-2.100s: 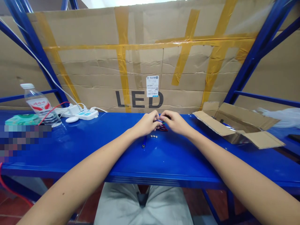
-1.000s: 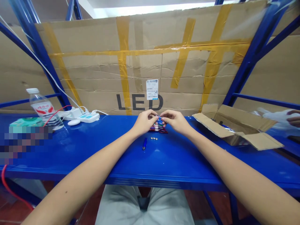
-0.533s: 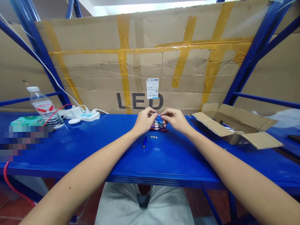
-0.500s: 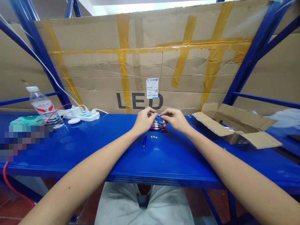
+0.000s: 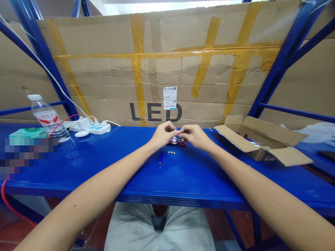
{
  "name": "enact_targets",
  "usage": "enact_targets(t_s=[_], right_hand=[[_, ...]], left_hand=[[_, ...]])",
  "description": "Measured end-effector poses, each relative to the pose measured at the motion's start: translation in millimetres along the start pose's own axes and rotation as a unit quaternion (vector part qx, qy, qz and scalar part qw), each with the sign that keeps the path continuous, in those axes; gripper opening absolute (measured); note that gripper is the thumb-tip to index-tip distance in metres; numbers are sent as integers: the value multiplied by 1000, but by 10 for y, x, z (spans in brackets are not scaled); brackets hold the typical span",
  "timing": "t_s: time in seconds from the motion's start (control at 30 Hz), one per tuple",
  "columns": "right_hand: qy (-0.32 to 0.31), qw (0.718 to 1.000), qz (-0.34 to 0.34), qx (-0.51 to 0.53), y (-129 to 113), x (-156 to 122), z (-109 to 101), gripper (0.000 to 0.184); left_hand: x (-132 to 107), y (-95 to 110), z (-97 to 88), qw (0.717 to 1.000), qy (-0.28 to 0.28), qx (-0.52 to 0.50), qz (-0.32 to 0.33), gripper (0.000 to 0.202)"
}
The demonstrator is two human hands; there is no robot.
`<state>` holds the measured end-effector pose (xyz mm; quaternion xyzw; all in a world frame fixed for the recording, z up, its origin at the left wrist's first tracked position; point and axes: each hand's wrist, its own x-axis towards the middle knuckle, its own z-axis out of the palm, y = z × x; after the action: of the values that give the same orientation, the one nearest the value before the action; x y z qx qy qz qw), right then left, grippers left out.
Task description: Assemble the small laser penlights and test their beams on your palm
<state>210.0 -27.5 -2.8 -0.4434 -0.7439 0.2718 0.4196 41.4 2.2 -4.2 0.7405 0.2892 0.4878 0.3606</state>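
Small thin piece [image 5: 177,132] is pinched between the left hand [image 5: 163,135] and the right hand [image 5: 195,136], and we can see only a small glint of it, so we cannot say what it is. Both hands are closed at the fingertips, and they meet just above a row of small coloured metal tubes [image 5: 177,142] lying on the blue steel desk [image 5: 209,183]. Nearer to the body lie three button cells [image 5: 171,152] and one short blue tube [image 5: 161,158], not touched by the hands. We judge the step in hand is fine fingertip work on this piece, and the next move calls for a steady pinch because the piece is so small. The hands hide part of the row, so we cannot count the tubes. To the right is an open cardboard box [image 5: 288,157] with something blue inside, mostly hidden. To the left are a plastic water bottle [image 5: 45,116] and a white power strip [image 5: 98,129]
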Motion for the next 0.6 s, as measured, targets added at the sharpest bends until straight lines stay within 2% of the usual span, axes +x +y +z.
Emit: enact_targets(t_s=[0.13,0.2,0.27,0.33,0.4,0.5,0.6], right_hand=[[-57,998,-10,-25,-19,-1,36,10],[-80,993,-17,-80,-22,-6,-30,11],[-144,979,0,-146,-23,-22,-141,13],[-216,956,39,-195,-23,-42,-253,14],[-262,931,79,-241,-27,-61,-325,14],[-297,908,126,-269,-35,-80,-344,14],[-318,897,153,-268,-37,-89,-319,13]], left_hand=[[17,46,-23,1000,12,-7,-13,19],[28,66,-79,998,16,60,0,14],[44,86,-164,986,-7,165,20,9],[61,112,-264,966,-58,250,30,10],[76,145,-366,943,-131,305,13,12],[84,190,-486,902,-252,345,-61,17],[70,211,-536,863,-332,364,-112,15]])
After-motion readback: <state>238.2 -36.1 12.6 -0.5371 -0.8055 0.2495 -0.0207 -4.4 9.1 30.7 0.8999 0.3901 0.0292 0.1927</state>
